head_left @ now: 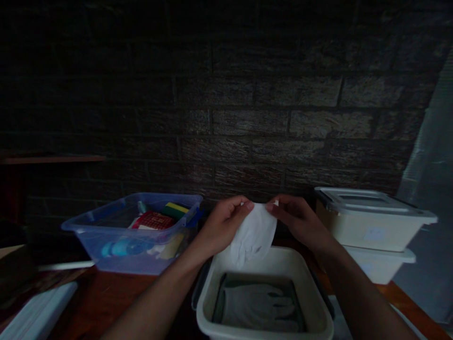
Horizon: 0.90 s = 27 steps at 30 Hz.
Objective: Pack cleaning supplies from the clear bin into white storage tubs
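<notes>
A white glove [253, 236] hangs between both hands, fingers pointing down, above an open white bin [212, 307]. My left hand [222, 224] pinches the glove's cuff at its upper left corner. My right hand [300, 219] pinches the cuff at its upper right corner. Inside the bin lies a grey glove [260, 307] flat on the bottom.
A clear blue tub [88, 224] with a red box, a yellow-green sponge and other small items sits at the left. Two stacked white lidded boxes [375, 226] stand at the right. A dark brick wall is close behind. A white flat object [38, 311] lies at the lower left on the wooden table.
</notes>
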Tool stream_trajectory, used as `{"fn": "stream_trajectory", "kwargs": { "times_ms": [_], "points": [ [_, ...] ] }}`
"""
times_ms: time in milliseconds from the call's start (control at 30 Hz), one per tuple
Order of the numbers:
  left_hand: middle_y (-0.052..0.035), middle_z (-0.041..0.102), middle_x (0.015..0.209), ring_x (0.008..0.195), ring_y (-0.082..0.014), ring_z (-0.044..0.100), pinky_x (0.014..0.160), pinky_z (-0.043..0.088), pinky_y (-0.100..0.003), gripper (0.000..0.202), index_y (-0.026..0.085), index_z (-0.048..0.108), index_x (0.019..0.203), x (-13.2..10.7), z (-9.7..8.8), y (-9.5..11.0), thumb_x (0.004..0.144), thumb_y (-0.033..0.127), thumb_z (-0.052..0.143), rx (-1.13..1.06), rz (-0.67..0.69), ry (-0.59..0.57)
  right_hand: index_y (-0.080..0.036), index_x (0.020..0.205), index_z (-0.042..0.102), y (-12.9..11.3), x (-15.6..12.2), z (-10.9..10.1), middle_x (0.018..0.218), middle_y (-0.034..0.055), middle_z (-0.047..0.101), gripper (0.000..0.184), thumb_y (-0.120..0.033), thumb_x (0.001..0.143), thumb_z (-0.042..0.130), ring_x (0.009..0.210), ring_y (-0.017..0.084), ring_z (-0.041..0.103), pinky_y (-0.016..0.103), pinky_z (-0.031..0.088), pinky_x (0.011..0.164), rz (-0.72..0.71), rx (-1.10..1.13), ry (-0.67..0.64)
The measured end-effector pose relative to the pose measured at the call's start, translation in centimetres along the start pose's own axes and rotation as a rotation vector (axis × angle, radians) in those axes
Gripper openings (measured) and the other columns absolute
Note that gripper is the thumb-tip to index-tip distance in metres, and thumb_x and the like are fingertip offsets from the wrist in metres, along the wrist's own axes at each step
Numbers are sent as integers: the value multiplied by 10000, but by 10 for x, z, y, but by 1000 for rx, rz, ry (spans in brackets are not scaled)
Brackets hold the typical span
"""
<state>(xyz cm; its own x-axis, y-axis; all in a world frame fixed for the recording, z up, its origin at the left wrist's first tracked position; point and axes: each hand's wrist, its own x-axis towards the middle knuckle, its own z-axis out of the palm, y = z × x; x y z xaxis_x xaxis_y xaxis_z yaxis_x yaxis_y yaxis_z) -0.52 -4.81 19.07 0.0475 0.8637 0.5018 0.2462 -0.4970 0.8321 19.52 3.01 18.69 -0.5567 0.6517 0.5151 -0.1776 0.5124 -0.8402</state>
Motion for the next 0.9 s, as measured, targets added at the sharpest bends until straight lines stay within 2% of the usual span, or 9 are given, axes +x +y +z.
{"fn": "stream_trajectory", "kwargs": {
  "times_ms": [100,167,233,333,433,500,667,733,900],
  "points": [
    [26,525,706,648,-110,443,559,327,-214,336,164,613,818,-2,7,1,980,457,587,32,37,27,-163,957,744,4,-1,0,898,36,728,250,-401,883,764,812,176,643,298,514,764,35,71,-158],
    [25,521,701,652,-111,444,561,332,-212,347,164,601,807,-1,9,0,982,464,579,45,63,71,-149,939,760,5,0,-1,931,55,747,245,-391,903,745,868,197,670,336,528,844,33,113,-217],
    [27,519,687,636,-110,442,553,330,-210,359,166,590,801,1,9,-4,979,478,576,32,66,130,-147,923,762,6,2,-2,893,49,743,259,-401,928,715,837,187,670,323,529,824,21,125,-180],
    [36,507,658,602,-102,426,531,311,-203,367,171,579,790,4,9,-11,965,493,591,-2,55,219,-152,887,735,5,3,2,790,20,703,302,-440,953,676,706,142,621,256,499,679,7,134,-34],
    [36,520,657,601,-100,441,526,314,-194,375,173,578,781,4,12,-12,949,507,614,-22,40,260,-156,880,714,3,2,9,745,9,674,329,-473,954,666,656,129,591,228,466,603,25,159,33],
    [25,573,698,629,-108,497,552,367,-194,371,172,607,818,2,15,-9,938,522,627,-99,-2,209,-164,944,723,1,0,12,759,15,685,335,-494,947,667,648,135,598,229,467,583,33,182,55],
    [-36,713,839,736,-180,664,665,520,-268,350,156,687,1018,0,22,-2,874,473,726,-305,-209,-51,-169,1024,738,-4,-1,10,799,29,710,342,-495,929,688,626,138,597,235,472,570,6,192,156],
    [-47,724,837,730,-182,677,642,523,-259,342,149,692,1024,0,21,-5,868,450,740,-308,-205,-47,-165,1006,741,-4,1,7,808,35,718,345,-496,917,703,640,146,608,238,479,580,3,192,214],
    [-14,691,707,538,-122,586,493,453,-206,336,145,692,941,2,13,-8,870,470,737,-212,-172,14,-165,996,747,0,4,3,803,35,727,365,-516,904,706,652,162,626,248,497,599,-22,113,304]
  ]
}}
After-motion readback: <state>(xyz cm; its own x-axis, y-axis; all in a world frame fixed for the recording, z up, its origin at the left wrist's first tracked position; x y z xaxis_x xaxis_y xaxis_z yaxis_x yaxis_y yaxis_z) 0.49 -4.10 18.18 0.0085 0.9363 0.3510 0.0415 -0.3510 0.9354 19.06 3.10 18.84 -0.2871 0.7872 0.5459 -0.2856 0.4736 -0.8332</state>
